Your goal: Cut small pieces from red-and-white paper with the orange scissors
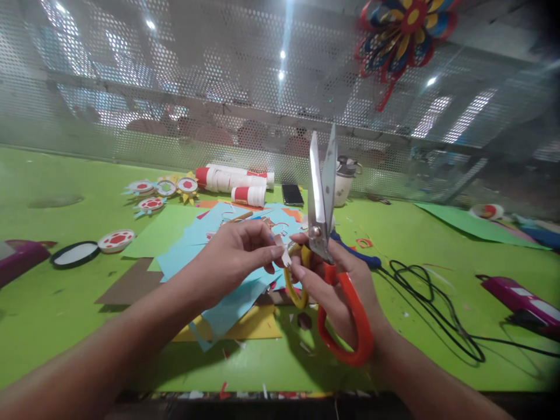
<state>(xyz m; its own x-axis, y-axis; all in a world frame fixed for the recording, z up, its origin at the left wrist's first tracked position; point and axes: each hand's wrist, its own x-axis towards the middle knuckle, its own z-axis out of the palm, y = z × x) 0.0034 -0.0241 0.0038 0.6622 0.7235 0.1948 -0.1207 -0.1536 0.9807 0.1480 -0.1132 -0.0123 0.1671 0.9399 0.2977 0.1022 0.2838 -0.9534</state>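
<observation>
My right hand [343, 286] is closed around large scissors [322, 219] with an orange handle loop; their metal blades point upward and stand slightly apart. A yellow loop [294, 291], which looks like the other handle, hangs by its fingers. My left hand [245, 248] pinches a small white paper piece [286, 256] between thumb and fingers. The lower end of that piece lies close to my right fingertips; whether they touch it I cannot tell. Beneath both hands are light blue paper sheets [188, 254] and small scraps.
Paper cups [231, 178], a phone [292, 195] and a lidded tumbler [345, 181] stand at the back. Decorated discs [151, 204] lie left. A blue glue gun [363, 256] trails a black cable [431, 303] rightward. Purple tools [522, 300] sit at both sides.
</observation>
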